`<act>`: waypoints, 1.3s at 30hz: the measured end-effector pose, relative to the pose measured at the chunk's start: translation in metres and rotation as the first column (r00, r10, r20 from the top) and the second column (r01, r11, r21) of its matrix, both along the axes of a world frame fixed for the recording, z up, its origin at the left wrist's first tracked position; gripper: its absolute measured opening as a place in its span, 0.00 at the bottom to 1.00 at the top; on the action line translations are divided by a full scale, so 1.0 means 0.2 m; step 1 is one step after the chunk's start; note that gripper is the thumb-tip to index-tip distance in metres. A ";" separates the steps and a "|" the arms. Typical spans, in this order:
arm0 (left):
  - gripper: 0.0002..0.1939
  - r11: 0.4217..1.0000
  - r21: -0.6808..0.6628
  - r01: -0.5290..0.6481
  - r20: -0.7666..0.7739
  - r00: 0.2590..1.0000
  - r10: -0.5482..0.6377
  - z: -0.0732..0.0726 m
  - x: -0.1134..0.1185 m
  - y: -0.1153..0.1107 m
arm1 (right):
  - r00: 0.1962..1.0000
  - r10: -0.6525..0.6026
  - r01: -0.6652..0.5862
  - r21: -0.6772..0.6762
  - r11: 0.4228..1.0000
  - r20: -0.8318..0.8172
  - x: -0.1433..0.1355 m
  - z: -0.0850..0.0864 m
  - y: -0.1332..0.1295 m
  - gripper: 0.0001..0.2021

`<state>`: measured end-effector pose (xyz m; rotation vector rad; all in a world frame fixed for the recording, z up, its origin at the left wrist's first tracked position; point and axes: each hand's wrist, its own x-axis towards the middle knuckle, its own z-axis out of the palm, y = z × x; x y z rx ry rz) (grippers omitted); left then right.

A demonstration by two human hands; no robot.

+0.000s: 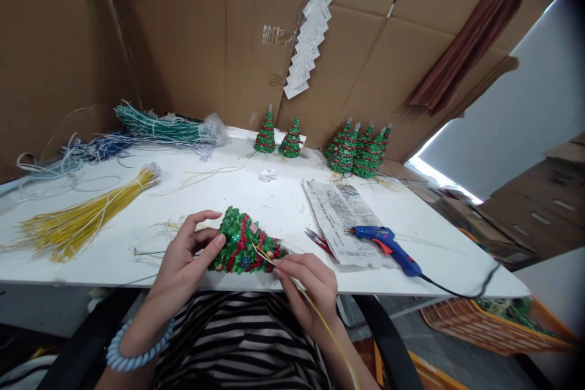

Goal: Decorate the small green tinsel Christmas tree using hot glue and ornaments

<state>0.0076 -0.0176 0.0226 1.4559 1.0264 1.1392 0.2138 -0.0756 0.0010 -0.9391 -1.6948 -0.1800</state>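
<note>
A green Christmas tree figure (pixel 240 244) with red garland lies on its side near the front edge of the white table (pixel 219 192), its tip pointing right. My left hand (pixel 194 253) holds the tree's wide base, thumb on top and fingers behind it. Pinched in my right hand (pixel 306 283) is a thin yellow-and-white wire (pixel 326 323). The wire's end touches or lies very close to the tree's side, beside a gold ball. Its other end trails down over my right forearm.
Blue glue gun (pixel 386 244) rests on newspaper (pixel 342 213), beside red-handled snips (pixel 319 239). Yellow wire bundle (pixel 91 213) lies left, green wire bundle (pixel 159 128) behind it. Several upright trees (pixel 345 152) stand at the back. Orange basket (pixel 475 323) sits below right.
</note>
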 end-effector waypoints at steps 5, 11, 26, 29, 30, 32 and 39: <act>0.21 1.000 0.017 -0.026 -0.043 0.999 0.026 0.01 0.00 0.00 | 0.994 0.075 -0.088 -0.172 0.981 -0.081 0.04 0.06 0.03 0.06; 0.21 0.999 0.024 0.021 -0.120 0.993 -0.018 0.03 0.00 0.01 | 0.991 0.124 -0.134 -0.250 0.959 -0.056 0.04 0.10 0.07 0.05; 0.16 0.979 0.096 0.182 -0.370 0.919 -0.135 0.05 -0.09 0.19 | 0.994 0.034 -0.067 -0.330 0.942 -0.106 -0.02 0.08 0.20 0.06; 0.12 0.955 0.160 0.248 -0.452 0.879 -0.153 0.09 -0.08 0.23 | 0.992 0.042 -0.078 -0.312 0.947 -0.119 -0.03 0.07 0.21 0.05; 0.11 0.949 0.185 0.255 -0.465 0.873 -0.144 0.10 -0.08 0.25 | 0.991 0.044 -0.080 -0.303 0.950 -0.124 -0.04 0.07 0.22 0.05; 0.09 0.934 0.223 0.279 -0.483 0.864 -0.143 0.12 -0.07 0.28 | 0.989 0.048 -0.088 -0.299 0.950 -0.140 -0.04 0.07 0.22 0.05; 0.11 0.901 0.209 0.380 -0.515 0.826 -0.229 0.10 -0.05 0.33 | 0.959 -0.038 -0.059 -0.327 0.943 -0.281 -0.07 0.05 0.22 0.06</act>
